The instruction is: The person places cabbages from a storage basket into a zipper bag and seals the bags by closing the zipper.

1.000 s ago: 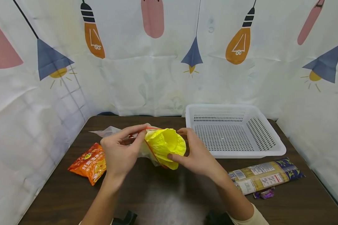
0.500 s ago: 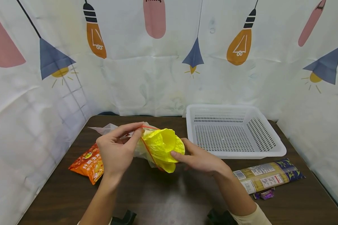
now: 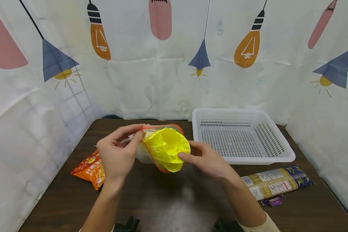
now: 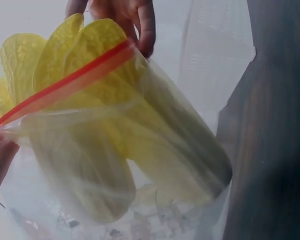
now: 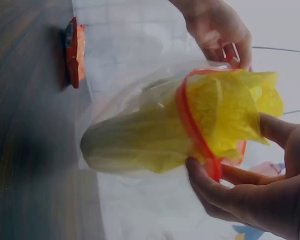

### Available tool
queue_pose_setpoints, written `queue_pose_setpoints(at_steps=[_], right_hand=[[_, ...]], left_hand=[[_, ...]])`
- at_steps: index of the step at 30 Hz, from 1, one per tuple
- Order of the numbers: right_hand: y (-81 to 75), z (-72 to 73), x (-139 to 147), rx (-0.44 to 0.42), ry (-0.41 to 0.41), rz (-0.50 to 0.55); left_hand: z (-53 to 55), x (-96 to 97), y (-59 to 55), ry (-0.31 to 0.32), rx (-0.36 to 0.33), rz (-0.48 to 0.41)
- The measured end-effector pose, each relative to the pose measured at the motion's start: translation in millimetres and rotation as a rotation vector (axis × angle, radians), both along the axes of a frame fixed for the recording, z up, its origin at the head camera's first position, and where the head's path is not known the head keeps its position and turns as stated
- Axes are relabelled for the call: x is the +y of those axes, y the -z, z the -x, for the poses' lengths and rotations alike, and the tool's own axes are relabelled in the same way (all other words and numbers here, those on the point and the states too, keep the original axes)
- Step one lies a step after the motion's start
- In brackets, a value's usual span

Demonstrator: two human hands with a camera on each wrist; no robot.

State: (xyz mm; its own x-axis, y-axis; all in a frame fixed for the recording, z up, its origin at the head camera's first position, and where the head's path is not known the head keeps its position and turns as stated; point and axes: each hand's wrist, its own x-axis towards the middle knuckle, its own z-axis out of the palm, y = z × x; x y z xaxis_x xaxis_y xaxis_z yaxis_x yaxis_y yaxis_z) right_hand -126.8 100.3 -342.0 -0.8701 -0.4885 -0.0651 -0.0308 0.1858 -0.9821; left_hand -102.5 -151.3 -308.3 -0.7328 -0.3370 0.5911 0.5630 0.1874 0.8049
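At the bottom edge of the head view, we have a cream sleeve (image 3: 259, 223) on the right arm, plus black objects (image 3: 127, 224), cut off; can't tell what they are. Above the dark table (image 3: 174, 206), we note both hands busy on one item. Left hand (image 3: 116, 153): thumb and fingers clamped on the mouth of a clear bag (image 3: 143, 154), at its red strip (image 4: 70, 83). Right hand (image 3: 210, 162): clamped on a yellow leafy bundle (image 3: 165, 146), thumb on its front, other fingers round behind. We log the bundle as partly inside the bag, leafy end out of the mouth toward the right hand, darker end within. On the table we mark purple sweets (image 3: 275, 201) at right, just beside a long pack (image 3: 278, 183) with white labels. Orange packet (image 3: 90, 170) lies left, partly behind the left wrist. Farther back, right: white perforated basket (image 3: 249, 159). Behind everything, we see a pale curtain (image 3: 165, 90) printed with lamps and bulbs.
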Motion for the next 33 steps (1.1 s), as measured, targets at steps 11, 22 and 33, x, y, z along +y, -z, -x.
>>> queue_pose_setpoints(at_steps=[11, 22, 33], right_hand=[[-14.7, -12.0, 4, 0.138, 0.196, 0.131], [-18.3, -12.0, 11, 0.328, 0.234, 0.279], [-14.6, -7.6, 10, 0.316, 0.325, 0.348]], left_hand=[[-2.1, 3.4, -1.0, 0.004, -0.011, 0.061], [-3.0, -8.2, -3.3, -0.086, -0.019, 0.074], [-5.6, -8.1, -5.3, -0.173, 0.003, 0.1]])
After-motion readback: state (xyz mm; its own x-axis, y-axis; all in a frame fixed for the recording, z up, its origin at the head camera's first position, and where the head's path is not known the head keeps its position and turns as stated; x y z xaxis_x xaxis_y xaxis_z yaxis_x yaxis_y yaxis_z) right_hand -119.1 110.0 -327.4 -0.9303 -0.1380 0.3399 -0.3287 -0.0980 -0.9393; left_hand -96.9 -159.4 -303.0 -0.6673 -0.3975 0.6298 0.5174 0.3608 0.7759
